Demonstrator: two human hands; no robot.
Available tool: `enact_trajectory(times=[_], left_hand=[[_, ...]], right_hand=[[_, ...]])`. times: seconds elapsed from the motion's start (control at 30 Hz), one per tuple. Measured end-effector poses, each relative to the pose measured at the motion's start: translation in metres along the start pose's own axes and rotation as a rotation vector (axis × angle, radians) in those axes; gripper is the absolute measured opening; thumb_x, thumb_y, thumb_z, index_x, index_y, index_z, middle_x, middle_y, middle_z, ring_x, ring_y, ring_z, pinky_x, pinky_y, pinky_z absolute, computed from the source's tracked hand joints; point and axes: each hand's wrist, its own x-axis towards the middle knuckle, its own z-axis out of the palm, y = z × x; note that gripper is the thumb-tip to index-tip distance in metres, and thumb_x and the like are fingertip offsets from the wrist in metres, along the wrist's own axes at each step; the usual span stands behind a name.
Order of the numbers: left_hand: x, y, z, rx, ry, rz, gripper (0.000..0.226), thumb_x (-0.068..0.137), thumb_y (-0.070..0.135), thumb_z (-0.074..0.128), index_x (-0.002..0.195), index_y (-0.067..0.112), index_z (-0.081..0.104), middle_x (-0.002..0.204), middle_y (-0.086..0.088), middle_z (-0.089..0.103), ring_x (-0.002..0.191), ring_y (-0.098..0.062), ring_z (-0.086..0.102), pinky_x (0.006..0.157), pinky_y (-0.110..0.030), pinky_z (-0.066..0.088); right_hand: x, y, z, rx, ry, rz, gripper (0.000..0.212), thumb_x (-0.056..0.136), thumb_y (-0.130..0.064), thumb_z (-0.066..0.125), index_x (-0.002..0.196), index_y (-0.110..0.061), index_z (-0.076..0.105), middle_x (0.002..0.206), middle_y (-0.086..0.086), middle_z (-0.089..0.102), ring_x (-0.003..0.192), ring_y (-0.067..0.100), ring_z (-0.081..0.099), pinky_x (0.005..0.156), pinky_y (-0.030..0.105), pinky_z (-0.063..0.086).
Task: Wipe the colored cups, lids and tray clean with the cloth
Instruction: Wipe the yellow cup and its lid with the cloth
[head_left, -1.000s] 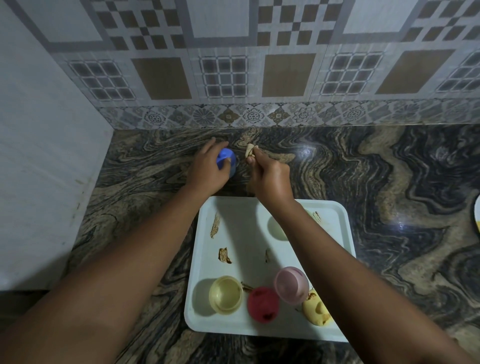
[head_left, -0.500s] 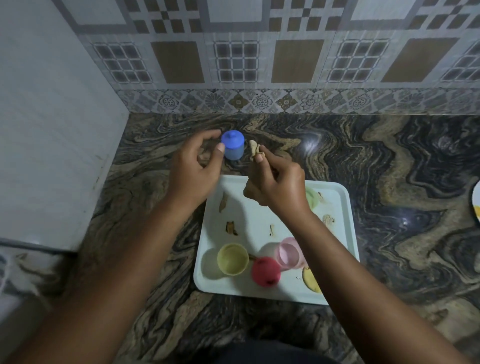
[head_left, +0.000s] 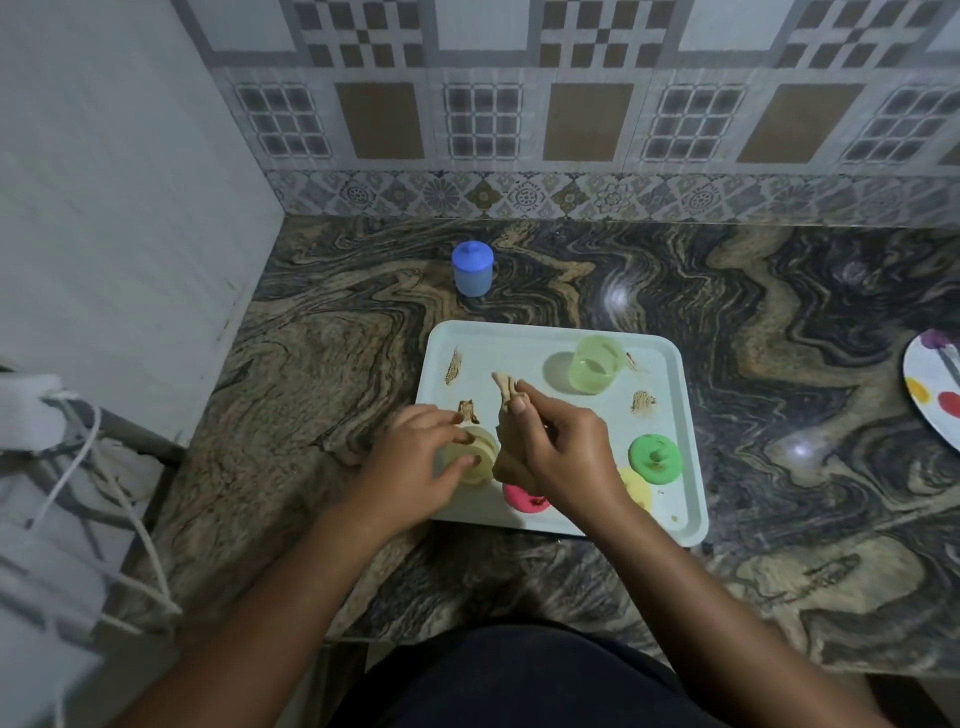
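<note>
A pale tray (head_left: 675, 499) with brown smears lies on the marble counter. My left hand (head_left: 415, 462) grips the yellow cup (head_left: 480, 457) at the tray's near left. Beside it my right hand (head_left: 561, 457) holds a beige cloth (head_left: 505, 389), whose end sticks up above the fist. A green cup (head_left: 595, 364) lies on its side at the tray's far right. A green lid (head_left: 655, 460), a yellow lid (head_left: 639, 488) and a pink-red lid (head_left: 524, 500) sit along the near side, partly hidden by my right hand. The blue cup (head_left: 471, 269) with its lid stands on the counter behind the tray.
A paint palette plate (head_left: 935, 389) pokes in at the right edge. A white wall (head_left: 130, 182) borders the counter on the left and a tiled wall (head_left: 571, 130) closes the back. White cords and a white object (head_left: 52, 467) hang at the lower left.
My left hand let go of the blue cup on the counter and came back to the tray, where it now grips the yellow cup. The right hand with the cloth moved back too.
</note>
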Motion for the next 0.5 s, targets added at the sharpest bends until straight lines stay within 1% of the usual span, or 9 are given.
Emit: enact_trajectory(times=[0.07,0.13,0.17,0.2,0.37,0.43,0.5], left_hand=[[-0.008,0.0,0.005,0.024,-0.061,-0.015,0.031,0.085,0.037,0.069,0.11,0.019,0.074,0.134,0.001,0.06,0.129,-0.02,0.045,0.11,-0.04,0.04],[-0.014,0.003,0.008,0.059,-0.08,-0.005,0.027,0.087,0.032,0.07,0.11,0.019,0.073,0.141,0.002,0.053,0.134,-0.02,0.04,0.112,-0.038,0.036],[-0.016,0.004,0.009,0.082,-0.076,0.005,0.026,0.087,0.031,0.07,0.11,0.02,0.073,0.143,0.003,0.051,0.135,-0.021,0.039,0.112,-0.038,0.036],[-0.017,0.004,0.009,0.1,-0.072,0.009,0.024,0.088,0.029,0.07,0.11,0.02,0.074,0.145,0.003,0.05,0.136,-0.021,0.039,0.111,-0.04,0.036],[-0.021,0.004,0.014,0.136,-0.04,0.029,0.016,0.087,0.023,0.07,0.102,0.022,0.075,0.146,0.005,0.05,0.132,-0.023,0.044,0.103,-0.047,0.044],[-0.021,0.002,0.015,0.127,-0.025,0.027,0.013,0.087,0.023,0.07,0.098,0.024,0.077,0.146,0.005,0.051,0.13,-0.024,0.046,0.101,-0.047,0.046],[-0.02,0.001,0.015,0.104,-0.017,0.021,0.013,0.087,0.022,0.069,0.097,0.023,0.077,0.143,0.002,0.054,0.128,-0.025,0.048,0.102,-0.046,0.046]], right_hand=[[-0.007,0.005,0.002,-0.045,0.009,-0.008,0.028,0.102,-0.027,0.057,0.121,-0.016,0.073,0.074,-0.001,0.075,0.07,0.006,0.065,0.06,0.019,0.044],[-0.011,0.01,0.004,-0.078,0.014,-0.005,0.03,0.101,-0.025,0.058,0.123,-0.012,0.072,0.061,-0.009,0.068,0.061,0.002,0.061,0.053,0.01,0.037],[-0.013,0.011,0.005,-0.082,0.002,0.002,0.03,0.102,-0.026,0.057,0.123,-0.011,0.072,0.055,-0.012,0.061,0.055,-0.001,0.058,0.052,0.009,0.036],[-0.014,0.013,0.006,-0.075,-0.018,0.011,0.031,0.102,-0.027,0.056,0.122,-0.01,0.072,0.053,-0.014,0.057,0.052,-0.002,0.056,0.052,0.008,0.035],[-0.019,0.017,0.007,-0.048,-0.059,0.042,0.033,0.103,-0.03,0.053,0.126,-0.011,0.069,0.065,-0.008,0.068,0.055,-0.003,0.059,0.055,0.008,0.038],[-0.021,0.016,0.007,-0.042,-0.058,0.046,0.034,0.103,-0.03,0.053,0.129,-0.013,0.068,0.069,-0.003,0.073,0.058,-0.001,0.062,0.056,0.01,0.041],[-0.022,0.013,0.006,-0.016,-0.065,0.056,0.033,0.104,-0.03,0.053,0.129,-0.013,0.068,0.068,0.0,0.073,0.055,0.0,0.063,0.054,0.011,0.042]])
